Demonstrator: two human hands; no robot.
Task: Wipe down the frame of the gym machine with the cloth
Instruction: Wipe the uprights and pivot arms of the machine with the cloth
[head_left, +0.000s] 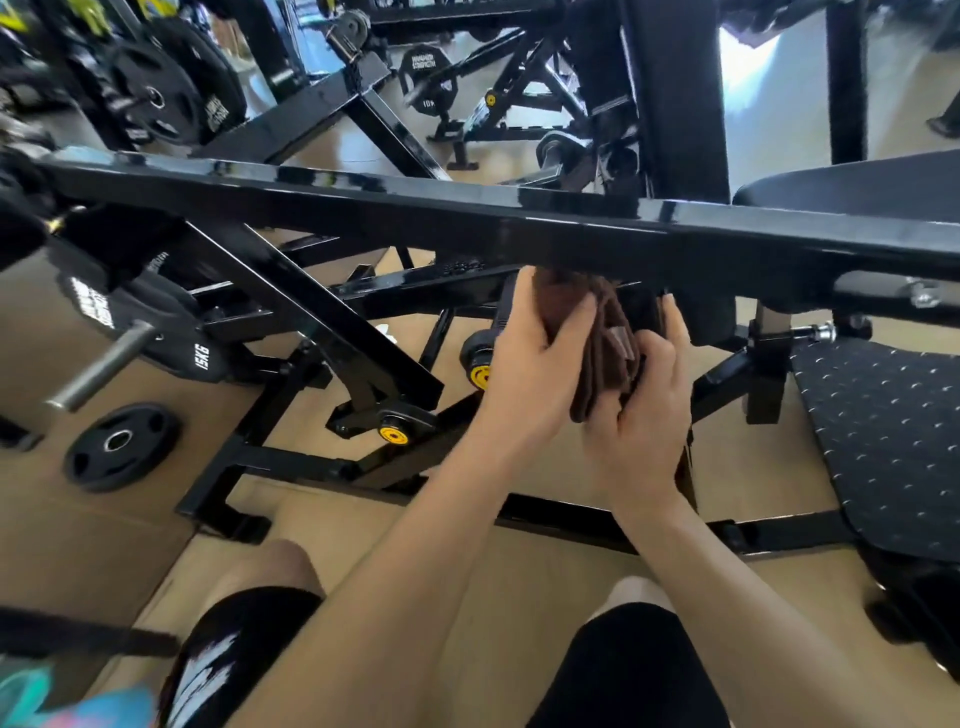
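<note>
A glossy black beam of the gym machine frame (467, 208) runs across the view from left to right. Just beneath it, a folded brown cloth (608, 343) hangs between both hands. My left hand (530, 364) holds the cloth's left side, thumb across its front and fingers behind. My right hand (644, 410) grips its right side and lower part, fingers curled round the folds. The top of the cloth touches the underside of the beam.
A black studded foot plate (883, 436) lies at the right. A weight plate (122, 447) rests on the tan floor at the left, near a steel peg (98, 366) holding a 15 kg plate. Diagonal struts with yellow-capped pivots (392, 434) cross below the beam. My knees are at the bottom.
</note>
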